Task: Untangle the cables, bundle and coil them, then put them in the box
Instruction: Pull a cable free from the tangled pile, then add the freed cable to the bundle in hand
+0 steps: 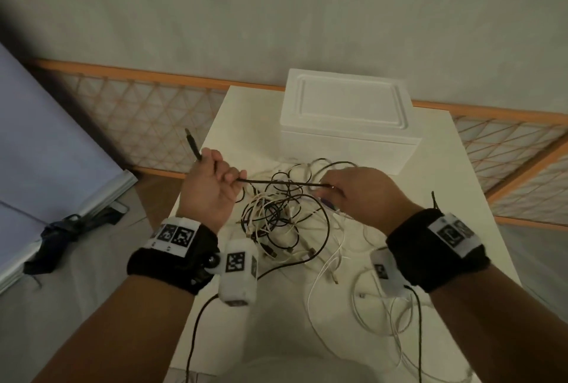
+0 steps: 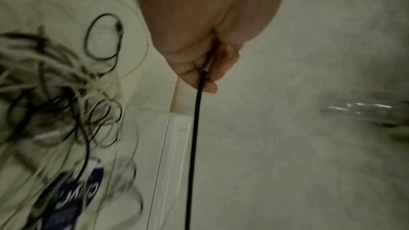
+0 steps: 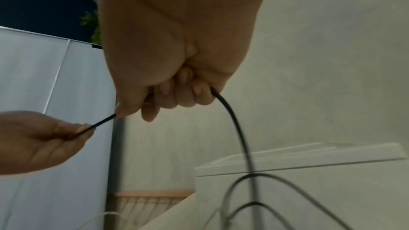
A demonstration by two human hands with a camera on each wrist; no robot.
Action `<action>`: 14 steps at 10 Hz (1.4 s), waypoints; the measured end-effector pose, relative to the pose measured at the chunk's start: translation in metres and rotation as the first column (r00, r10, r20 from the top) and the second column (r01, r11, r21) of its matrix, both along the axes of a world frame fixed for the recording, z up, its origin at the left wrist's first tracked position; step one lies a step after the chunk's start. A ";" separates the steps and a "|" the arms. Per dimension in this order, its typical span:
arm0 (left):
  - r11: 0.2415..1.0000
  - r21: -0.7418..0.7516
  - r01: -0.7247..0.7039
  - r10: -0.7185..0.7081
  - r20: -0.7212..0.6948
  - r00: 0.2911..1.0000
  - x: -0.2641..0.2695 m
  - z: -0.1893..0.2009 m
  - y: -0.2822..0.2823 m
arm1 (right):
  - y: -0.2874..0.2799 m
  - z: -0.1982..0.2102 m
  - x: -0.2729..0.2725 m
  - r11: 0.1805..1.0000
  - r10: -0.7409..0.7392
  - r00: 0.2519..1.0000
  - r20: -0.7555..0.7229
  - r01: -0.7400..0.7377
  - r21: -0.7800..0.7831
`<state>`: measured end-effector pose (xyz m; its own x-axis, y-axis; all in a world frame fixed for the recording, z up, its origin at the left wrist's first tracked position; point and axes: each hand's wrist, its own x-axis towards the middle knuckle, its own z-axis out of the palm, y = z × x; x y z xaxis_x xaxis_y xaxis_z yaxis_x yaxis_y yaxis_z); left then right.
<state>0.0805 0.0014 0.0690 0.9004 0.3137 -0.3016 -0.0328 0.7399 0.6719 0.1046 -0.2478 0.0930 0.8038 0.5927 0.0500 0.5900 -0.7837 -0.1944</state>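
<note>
While one pale surface (image 1: pixel 445 185) carries one white box (image 1: pixel 347 124) and one tangle (image 1: pixel 282 222) of cables too knotted to count, the left hand (image 1: pixel 209 189) and right hand (image 1: pixel 362 192) each grip one black cable (image 1: pixel 276 182), taut above it. Freeing it seems the step in hand; next comes a steady pull through the loops.

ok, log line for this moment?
left hand: grips thin black cable near plug | right hand: grips same cable | below: tangle of black and white cables
</note>
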 end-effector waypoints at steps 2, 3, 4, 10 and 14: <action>0.988 -0.022 -0.154 0.145 -0.235 0.961 0.012 -0.017 0.045 | -0.084 -0.009 0.007 0.965 -0.198 0.969 0.150 0.220 -0.143; 0.995 0.047 -0.087 0.096 -0.261 0.961 0.010 -0.028 0.040 | -0.097 -0.014 -0.005 0.937 -0.231 0.964 0.131 0.256 -0.236; 0.988 0.100 -0.116 0.140 -0.289 0.947 0.009 -0.035 0.052 | -0.098 -0.018 -0.007 0.922 -0.358 0.933 0.037 0.360 -0.142; 0.748 0.649 0.140 0.397 -0.605 0.690 -0.003 -0.045 0.116 | -0.171 0.021 0.017 0.776 -0.539 0.802 0.258 0.592 -0.218; 0.998 -0.064 0.015 -0.046 -0.512 0.858 -0.054 -0.099 0.036 | -0.136 -0.035 0.010 0.909 -0.376 0.849 -0.372 0.258 -0.328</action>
